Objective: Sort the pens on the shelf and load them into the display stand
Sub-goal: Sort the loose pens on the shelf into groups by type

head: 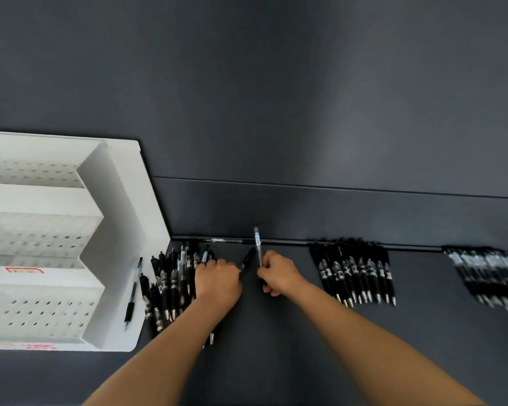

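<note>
Dark shelf [276, 332]: left hand [217, 281] grips a black pen [247, 260], right hand [279, 273] a clear pen [257, 244].

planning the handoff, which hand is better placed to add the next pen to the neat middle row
Right. The right hand already holds a pen upright and sits nearer the middle row; the left hand is over the unsorted pile.

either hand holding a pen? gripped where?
Right hand grips a clear pen by its lower barrel. Left hand holds a black pen; the hold is hidden.
</note>
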Motion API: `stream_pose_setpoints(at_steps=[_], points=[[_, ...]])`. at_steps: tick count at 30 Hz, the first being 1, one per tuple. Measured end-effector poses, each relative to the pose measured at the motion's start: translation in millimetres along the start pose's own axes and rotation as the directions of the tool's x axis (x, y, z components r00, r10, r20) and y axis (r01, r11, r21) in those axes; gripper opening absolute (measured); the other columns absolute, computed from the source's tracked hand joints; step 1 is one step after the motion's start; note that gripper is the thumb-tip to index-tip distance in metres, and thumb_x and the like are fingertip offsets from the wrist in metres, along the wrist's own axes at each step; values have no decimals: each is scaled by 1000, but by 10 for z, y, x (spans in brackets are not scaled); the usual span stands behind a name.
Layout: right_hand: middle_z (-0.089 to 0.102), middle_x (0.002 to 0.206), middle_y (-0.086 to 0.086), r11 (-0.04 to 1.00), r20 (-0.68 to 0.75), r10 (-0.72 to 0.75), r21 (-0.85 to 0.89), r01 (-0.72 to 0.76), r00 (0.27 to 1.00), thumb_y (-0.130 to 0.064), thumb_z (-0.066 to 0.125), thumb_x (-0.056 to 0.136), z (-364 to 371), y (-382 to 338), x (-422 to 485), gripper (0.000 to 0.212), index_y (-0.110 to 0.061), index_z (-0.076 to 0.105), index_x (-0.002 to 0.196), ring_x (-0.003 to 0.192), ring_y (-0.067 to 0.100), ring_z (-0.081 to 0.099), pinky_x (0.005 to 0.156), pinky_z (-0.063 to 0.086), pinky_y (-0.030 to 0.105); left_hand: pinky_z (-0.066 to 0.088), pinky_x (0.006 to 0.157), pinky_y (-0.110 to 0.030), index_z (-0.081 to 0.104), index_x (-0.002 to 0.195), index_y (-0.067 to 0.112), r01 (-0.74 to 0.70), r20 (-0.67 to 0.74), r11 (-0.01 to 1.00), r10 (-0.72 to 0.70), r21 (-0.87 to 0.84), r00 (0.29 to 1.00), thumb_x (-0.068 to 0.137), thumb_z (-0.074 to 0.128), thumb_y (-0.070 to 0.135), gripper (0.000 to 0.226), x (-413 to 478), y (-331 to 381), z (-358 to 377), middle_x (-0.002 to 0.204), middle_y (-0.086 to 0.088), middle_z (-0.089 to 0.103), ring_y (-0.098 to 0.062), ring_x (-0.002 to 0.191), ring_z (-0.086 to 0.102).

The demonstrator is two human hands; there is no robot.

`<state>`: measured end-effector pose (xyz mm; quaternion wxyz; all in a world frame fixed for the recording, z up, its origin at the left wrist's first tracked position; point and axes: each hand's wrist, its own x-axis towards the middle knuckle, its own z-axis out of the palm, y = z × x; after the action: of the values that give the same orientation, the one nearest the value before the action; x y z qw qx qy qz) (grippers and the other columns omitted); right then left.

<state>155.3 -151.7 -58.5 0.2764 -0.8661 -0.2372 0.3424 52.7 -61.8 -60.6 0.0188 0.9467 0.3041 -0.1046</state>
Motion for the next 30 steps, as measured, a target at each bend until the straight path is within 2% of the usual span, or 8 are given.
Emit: stream_pose_setpoints(at_steps=[3,6,10,13,17,20,23,30], points=[[60,80,11,999,-103,-23,28,26,994,-17,50,90,-110,94,-37,21,-20,40,72,61,25,63,45,47,28,46,85,-36,53,111,10,-10,9,974,13,-228,1000,94,43,25,25,42,189,-103,117,-13,62,-32,110,58],[61,76,10,998,-231,-53,14,58,972,-18,55,88,-302,233,-97,23,-22,43,69,77,33,67,63,53,39,46,78,-36,53,103,6,-45,5,891,53,-452,999,94,46,24,21,99,456,-165,110,-17,63,-35,104,59],[64,81,12,995,-334,-58,59,83,941,-15,56,89,-657,501,-219,5,-13,53,93,82,32,66,71,55,41,46,75,-34,55,99,4,-98,-24,804,103,-587,994,92,52,20,18,135,903,-211,102,-17,65,-33,96,61],[67,83,12,996,-391,-25,65,54,920,-13,55,89,-938,781,-295,20,-10,55,108,79,29,66,73,54,39,52,71,-36,52,104,6,-92,-13,747,111,-658,994,90,53,16,17,134,1245,-210,97,-17,66,-34,85,65],[62,78,3,999,-399,15,36,-1,917,-16,53,90,-1315,1178,-384,27,-14,55,117,73,20,62,67,48,27,55,69,-41,44,116,10,-121,-22,728,144,-675,989,90,53,14,28,143,1670,-205,89,-16,66,-34,78,65],[64,81,6,999,-378,24,37,-11,926,-17,53,91,-1545,1411,-429,30,-13,54,120,73,22,63,70,52,30,50,65,-32,44,120,10,-117,-26,728,135,-676,991,92,52,15,29,197,1907,-186,81,-8,60,-24,72,60],[64,84,8,999,-356,19,36,-7,934,-17,53,91,-1722,1610,-457,32,-13,52,123,74,23,65,72,56,35,46,65,-31,50,111,12,-109,-4,791,134,-602,991,94,50,25,21,231,2065,-157,83,-4,56,-20,73,55],[65,101,14,998,-367,29,-45,-49,930,-16,50,92,-2147,2029,-520,33,-10,51,125,83,27,63,71,51,32,46,78,-34,58,104,18,-153,-131,906,109,-394,985,95,44,31,21,176,2529,-194,107,0,53,-21,101,52]])
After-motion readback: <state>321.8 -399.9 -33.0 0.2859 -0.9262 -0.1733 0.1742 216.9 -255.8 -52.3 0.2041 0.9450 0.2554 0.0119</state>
